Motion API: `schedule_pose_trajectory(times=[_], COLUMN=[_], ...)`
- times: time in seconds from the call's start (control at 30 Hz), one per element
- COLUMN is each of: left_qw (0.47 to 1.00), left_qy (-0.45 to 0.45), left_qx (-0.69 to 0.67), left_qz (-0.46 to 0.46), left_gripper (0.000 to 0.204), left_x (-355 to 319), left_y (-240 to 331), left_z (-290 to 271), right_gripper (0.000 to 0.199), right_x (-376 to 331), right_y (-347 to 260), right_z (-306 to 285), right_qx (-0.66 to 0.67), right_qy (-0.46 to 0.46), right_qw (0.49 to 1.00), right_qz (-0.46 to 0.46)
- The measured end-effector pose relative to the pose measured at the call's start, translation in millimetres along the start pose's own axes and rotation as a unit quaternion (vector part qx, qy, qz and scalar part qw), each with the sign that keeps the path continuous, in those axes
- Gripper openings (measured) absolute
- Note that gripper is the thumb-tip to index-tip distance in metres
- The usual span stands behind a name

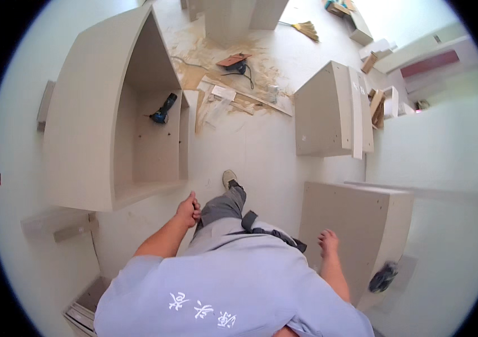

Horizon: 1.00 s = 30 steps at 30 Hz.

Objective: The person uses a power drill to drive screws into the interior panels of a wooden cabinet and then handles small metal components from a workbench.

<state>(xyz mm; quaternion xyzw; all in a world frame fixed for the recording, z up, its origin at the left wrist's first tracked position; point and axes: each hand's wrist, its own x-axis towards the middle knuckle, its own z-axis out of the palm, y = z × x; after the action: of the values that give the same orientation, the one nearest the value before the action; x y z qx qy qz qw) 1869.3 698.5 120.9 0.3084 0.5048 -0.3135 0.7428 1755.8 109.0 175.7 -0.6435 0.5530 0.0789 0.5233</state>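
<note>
My left hand (189, 210) hangs beside my left thigh, fingers curled into a loose fist with the thumb on top. Nothing shows in it. It is nearest to the lower edge of a tall beige cabinet carcass (81, 112), apart from it. Inside that carcass lies a blue and black cordless drill (162, 110). My right hand (328, 242) is held out at my right side, its fingers loosely bent and somewhat apart, with nothing visible in them. From this view it overlaps the side of a low beige cabinet (351, 216); whether they touch I cannot tell.
A dark object (384, 277) sits by the low cabinet's near end. Another cabinet box (326, 112) stands farther right. Ahead, sawdust (275, 78) surrounds a power saw (238, 66), cables and board strips (250, 95). A broom (306, 30) lies at the back.
</note>
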Motion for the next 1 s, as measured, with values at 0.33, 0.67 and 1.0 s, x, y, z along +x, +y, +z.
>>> schedule_pose_trajectory(times=[0.33, 0.67, 1.0], left_qw=[0.978, 0.881, 0.492], left_qy=[0.000, 0.278, 0.800], left_qx=[-0.150, -0.337, 0.077], left_qz=[0.148, 0.180, 0.334], left_gripper=[0.044, 0.042, 0.027], left_x=[-16.4, 155.0, 416.0], left_y=[111.1, 149.7, 167.0], left_z=[51.0, 13.3, -203.8], right_gripper=[0.035, 0.029, 0.032], right_x=[61.6, 137.3, 177.9], right_y=[-223.5, -346.6, -266.3], right_z=[268.1, 598.1, 879.5], right_qx=[-0.503, -0.581, -0.470], right_qy=[-0.358, -0.517, -0.654], right_qw=[0.720, 0.486, 0.240], right_qz=[-0.317, -0.398, -0.542])
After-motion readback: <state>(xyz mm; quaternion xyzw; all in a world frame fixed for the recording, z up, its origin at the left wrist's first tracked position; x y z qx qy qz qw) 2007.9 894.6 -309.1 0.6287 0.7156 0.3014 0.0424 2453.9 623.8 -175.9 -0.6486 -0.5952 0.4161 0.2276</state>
